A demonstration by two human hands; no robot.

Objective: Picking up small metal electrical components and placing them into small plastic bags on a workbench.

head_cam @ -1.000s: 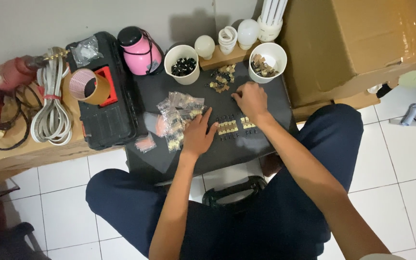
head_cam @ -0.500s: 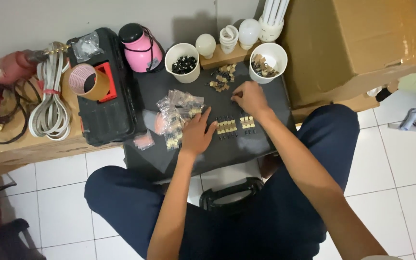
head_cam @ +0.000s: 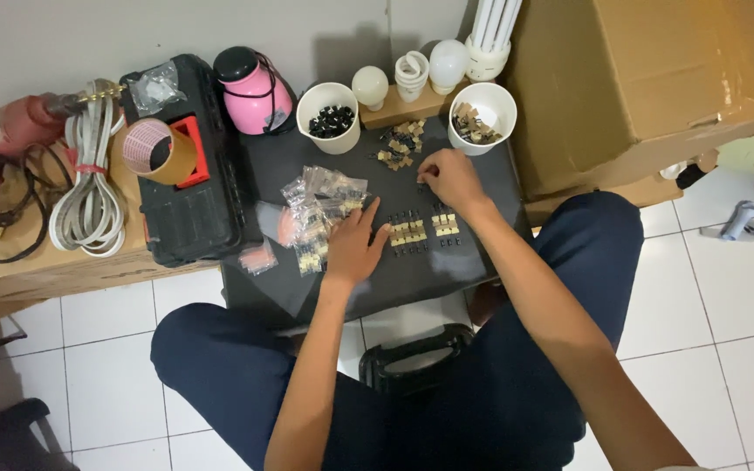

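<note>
Lying in short rows on the dark tabletop (head_cam: pixel 482 262), small tan components (head_cam: pixel 427 229) were flanked by both hands: the left hand (head_cam: pixel 353 249) was laid flat with fingers loosely spread just left of them, its fingertips against a heap of small clear packets (head_cam: pixel 320 209). The right hand (head_cam: pixel 452 179) was held just above the rows, fingers curled narrow; whether anything was pinched could not be told. Beyond its fingertips, a loose pile of similar pieces (head_cam: pixel 399 144) and a white cup (head_cam: pixel 482 118) were seen.

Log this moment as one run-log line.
left hand flat on small clear plastic packets | right hand pinching near loose tan parts | rows of small tan parts between hands
</note>
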